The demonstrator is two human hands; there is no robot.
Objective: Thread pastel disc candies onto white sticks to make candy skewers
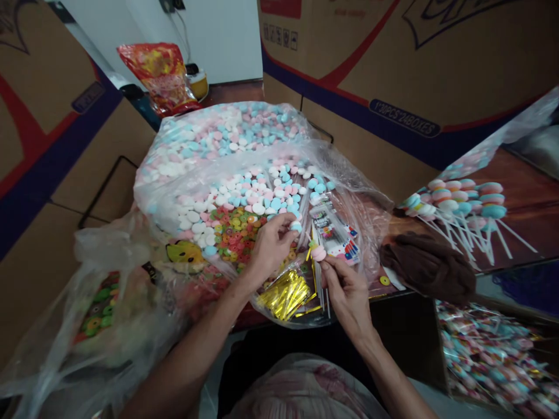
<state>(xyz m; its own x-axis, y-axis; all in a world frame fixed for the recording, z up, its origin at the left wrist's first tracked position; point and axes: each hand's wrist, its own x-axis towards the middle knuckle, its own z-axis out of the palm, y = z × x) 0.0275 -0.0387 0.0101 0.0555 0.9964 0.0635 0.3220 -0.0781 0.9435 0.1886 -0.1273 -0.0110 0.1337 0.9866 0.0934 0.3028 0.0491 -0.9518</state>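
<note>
My left hand reaches into a big clear plastic bag of pastel pink, blue and white round candies, its fingers pinched on a blue candy piece at the pile's near edge. My right hand is closed on a thin white stick with a pink and yellow candy on its tip. Between my hands lie colourful ring candies, a bundle of gold twist ties and small printed clear packets.
Finished candy lollipops lie fanned out on the right beside a brown cloth. Wrapped lollipops fill a container at lower right. Cardboard boxes stand around. A clear bag with ring candies sits left, a red snack bag behind.
</note>
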